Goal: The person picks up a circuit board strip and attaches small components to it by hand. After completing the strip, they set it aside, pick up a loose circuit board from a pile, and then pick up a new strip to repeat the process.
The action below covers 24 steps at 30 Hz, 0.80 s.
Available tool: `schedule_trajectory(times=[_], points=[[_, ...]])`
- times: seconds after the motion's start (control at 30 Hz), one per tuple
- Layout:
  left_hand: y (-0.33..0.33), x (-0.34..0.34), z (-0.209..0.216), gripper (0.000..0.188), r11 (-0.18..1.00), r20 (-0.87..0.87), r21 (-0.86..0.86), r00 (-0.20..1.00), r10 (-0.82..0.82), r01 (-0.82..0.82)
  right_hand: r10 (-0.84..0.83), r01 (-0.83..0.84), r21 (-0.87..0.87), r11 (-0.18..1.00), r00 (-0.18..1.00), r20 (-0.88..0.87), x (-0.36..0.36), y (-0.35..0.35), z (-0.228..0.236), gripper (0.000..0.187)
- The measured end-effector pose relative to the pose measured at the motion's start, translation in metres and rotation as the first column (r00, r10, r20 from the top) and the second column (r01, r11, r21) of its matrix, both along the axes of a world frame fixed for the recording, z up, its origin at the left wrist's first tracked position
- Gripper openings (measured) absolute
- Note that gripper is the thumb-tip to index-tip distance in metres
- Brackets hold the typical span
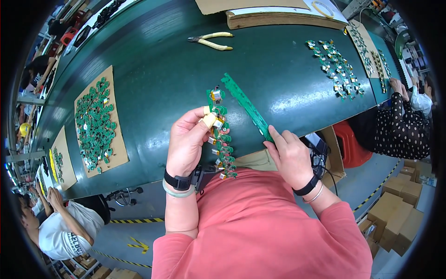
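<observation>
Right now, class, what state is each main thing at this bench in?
Left hand, pinching the board chain
Right hand, gripping the green strip
Board chain, joined, held
Green strip, held at one end
Pliers, handles spread
Left boards, heaped on cardboard
Right boards, laid in rows

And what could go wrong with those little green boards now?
The left hand pinches the board chain near its top, so it might slip. The chain's lower end looks near the pink shirt and could snag. The green strip in the right hand might knock the chain.
</observation>
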<state>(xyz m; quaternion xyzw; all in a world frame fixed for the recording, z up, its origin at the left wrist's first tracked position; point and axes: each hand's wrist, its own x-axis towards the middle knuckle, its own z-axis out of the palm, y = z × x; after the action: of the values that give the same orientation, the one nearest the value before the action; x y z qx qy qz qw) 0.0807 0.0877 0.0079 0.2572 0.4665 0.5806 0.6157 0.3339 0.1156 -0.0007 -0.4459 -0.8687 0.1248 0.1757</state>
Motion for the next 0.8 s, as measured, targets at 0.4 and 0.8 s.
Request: schedule_trajectory(times=[0.4, 0.8], points=[[-0.005, 0.004, 0.003, 0.02, 0.999, -0.009, 0.001, 0.999, 0.041, -0.041, 0.012, -0.014, -0.097, 0.995, 1.0, -0.021, 0.003, -0.017, 0.01, 0.045], [-0.008, 0.011, 0.005, 0.023, 1.0, -0.021, -0.005, 1.0, 0.005, -0.005, 0.025, -0.024, -0.009, 1.0, 0.982, 0.187, 0.017, -0.012, -0.001, 0.046]])
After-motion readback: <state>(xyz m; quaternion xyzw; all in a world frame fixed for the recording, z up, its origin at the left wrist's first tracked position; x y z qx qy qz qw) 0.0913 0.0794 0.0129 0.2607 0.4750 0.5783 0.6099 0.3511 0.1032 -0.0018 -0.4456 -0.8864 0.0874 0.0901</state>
